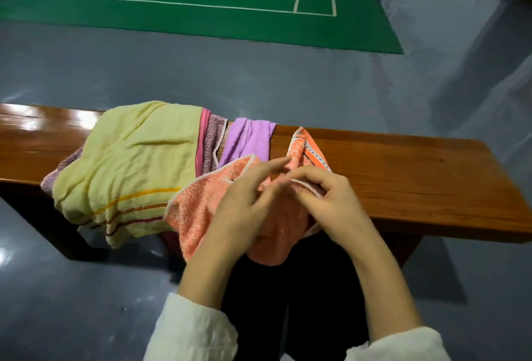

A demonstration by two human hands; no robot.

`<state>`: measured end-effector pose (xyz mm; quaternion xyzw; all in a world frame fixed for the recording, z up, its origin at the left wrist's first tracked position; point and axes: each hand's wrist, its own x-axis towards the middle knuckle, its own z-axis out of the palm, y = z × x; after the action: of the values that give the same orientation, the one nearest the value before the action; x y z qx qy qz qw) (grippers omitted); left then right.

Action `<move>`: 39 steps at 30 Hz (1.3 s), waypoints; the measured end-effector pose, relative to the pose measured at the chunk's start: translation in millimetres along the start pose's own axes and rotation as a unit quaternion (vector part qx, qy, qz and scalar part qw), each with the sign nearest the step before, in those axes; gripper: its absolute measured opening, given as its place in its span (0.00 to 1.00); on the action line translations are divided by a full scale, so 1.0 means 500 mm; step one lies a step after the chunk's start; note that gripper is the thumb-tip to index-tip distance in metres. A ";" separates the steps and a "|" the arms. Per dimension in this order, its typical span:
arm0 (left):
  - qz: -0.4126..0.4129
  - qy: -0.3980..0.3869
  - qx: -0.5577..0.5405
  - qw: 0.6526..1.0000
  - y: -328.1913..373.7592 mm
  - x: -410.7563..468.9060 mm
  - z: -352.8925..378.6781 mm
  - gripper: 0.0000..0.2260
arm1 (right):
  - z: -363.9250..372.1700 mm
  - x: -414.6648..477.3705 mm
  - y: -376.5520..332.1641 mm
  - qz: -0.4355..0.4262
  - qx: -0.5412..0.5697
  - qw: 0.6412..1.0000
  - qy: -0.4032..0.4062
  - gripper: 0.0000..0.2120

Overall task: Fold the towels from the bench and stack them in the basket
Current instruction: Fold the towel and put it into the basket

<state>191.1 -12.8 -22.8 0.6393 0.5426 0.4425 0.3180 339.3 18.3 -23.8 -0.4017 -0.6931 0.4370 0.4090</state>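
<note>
An orange towel [198, 211] with a white hem lies crumpled at the front edge of the wooden bench [417, 182], part of it hanging over. My right hand [328, 202] pinches its white hem between thumb and fingers. My left hand [247, 205] rests on the cloth with fingers stretched toward the same hem. To the left a yellow towel [132, 164] with striped border drapes over the bench, covering a mauve towel [211, 141]. A purple towel [247, 141] lies behind the orange one. No basket is in view.
The bench runs across the view over a grey glossy floor [259, 78]. A green court mat [201, 0] with white lines lies beyond. My dark trousers [311, 288] stand close against the bench front.
</note>
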 end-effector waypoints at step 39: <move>-0.198 0.251 0.099 0.942 -0.081 -0.030 -0.105 0.15 | -0.010 -0.004 0.060 0.144 0.093 0.964 0.204 0.09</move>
<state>126.3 -22.9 -40.9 0.4149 0.7618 0.4607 0.1877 350.2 26.8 -50.7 -0.5380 -0.4865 0.4627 0.5097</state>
